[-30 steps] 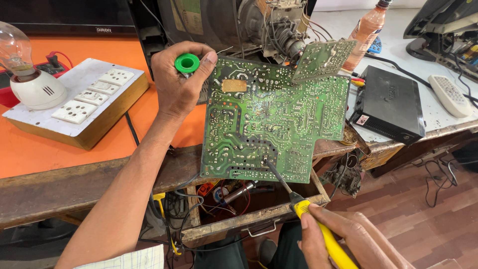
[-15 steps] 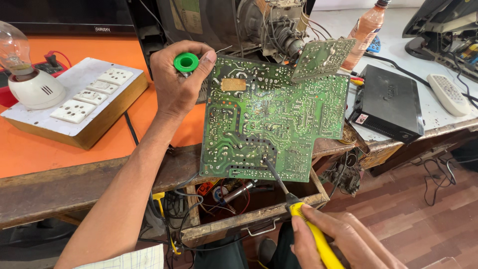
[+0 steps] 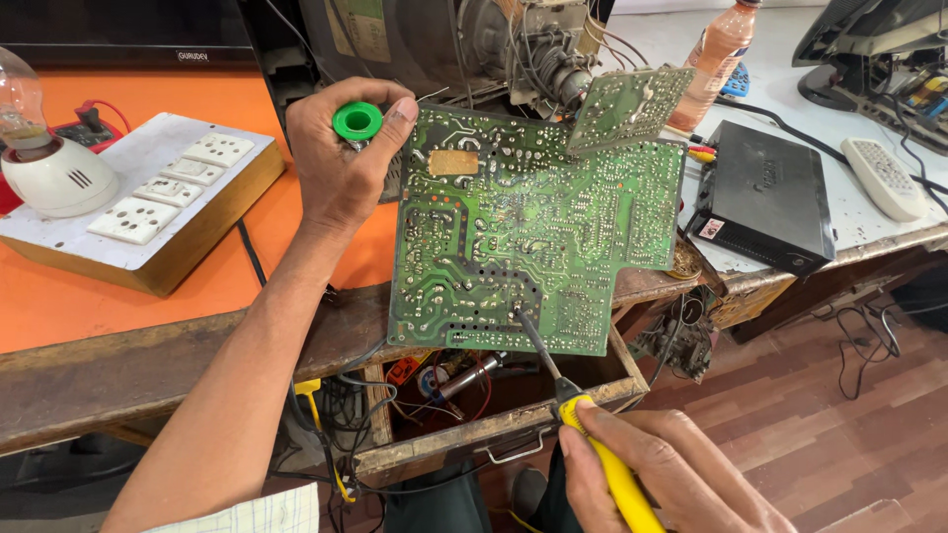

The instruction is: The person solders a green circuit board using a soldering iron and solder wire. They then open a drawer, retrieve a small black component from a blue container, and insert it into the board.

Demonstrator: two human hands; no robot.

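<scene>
Gripping a yellow-handled soldering iron, the right hand sits below-right of the green circuit board; the iron's long axis slants up-left, tip touching the board's lower middle. The left hand, closed on a green solder spool, steadies the board's upper-left corner.

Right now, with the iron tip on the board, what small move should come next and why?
Probably feed solder from the green spool in the left hand toward the joint: the yellow-handled iron in the right hand already has its tip on the green circuit board, and the spool sits far from it.
</scene>
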